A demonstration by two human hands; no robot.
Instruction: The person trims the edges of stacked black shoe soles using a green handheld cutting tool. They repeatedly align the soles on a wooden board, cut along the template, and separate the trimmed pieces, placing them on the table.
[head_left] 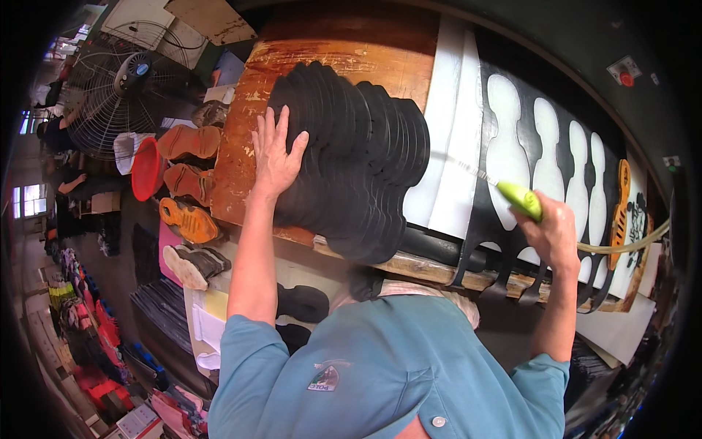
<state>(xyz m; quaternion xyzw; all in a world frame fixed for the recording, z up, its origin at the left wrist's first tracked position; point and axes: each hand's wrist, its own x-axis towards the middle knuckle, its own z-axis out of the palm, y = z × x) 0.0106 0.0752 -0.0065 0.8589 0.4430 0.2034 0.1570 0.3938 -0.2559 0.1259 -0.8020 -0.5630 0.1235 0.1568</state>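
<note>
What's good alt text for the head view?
A person's left hand presses flat on a fanned stack of black sole-shaped cutouts on a wooden workbench, while the right hand holds a green air nozzle with a hose over a punched black sheet.

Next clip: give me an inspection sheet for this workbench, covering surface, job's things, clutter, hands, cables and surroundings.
Surface: worn wooden bench top, with a white sheet laid across it.
Job's things: fanned pile of flat black sole-shaped cut-outs; black sheet with sole-shaped holes; green-handled air blow gun.
Clutter: orange sole piece at the bench's right end.
Hands: left hand flat on the pile; right hand gripping the blow gun.
Cables: yellowish hose running right from the gun.
Surroundings: caged floor fan, orange and brown shoe soles, red bucket, other people far left.
</note>
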